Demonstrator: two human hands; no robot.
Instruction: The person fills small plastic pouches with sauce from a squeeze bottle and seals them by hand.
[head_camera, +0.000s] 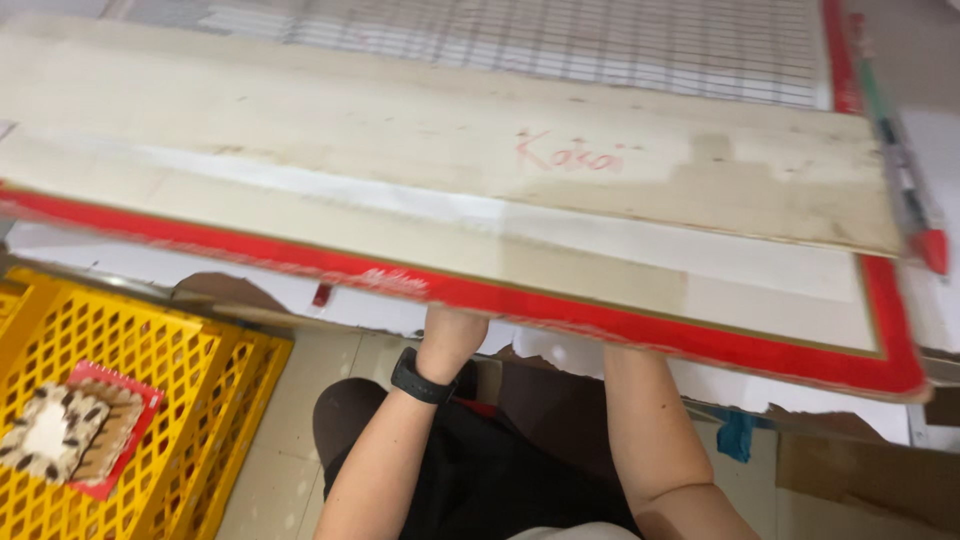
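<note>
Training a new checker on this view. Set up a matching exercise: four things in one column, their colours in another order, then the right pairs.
Things:
1. crate
2. wrist band
3. board edge strip
4. board surface

Colours:
A. black
B. pale beige
C. yellow
D. red

Pairs: 1-C, 2-A, 3-D, 4-B.

The band sits on the left wrist; both hands reach under the board and are hidden there.

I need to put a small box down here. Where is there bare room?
The pale board with the red border is bare across its middle. Its right edge is crowded by markers. The yellow crate is open right of the red-trayed cake. Both hands are hidden under the board.
</note>
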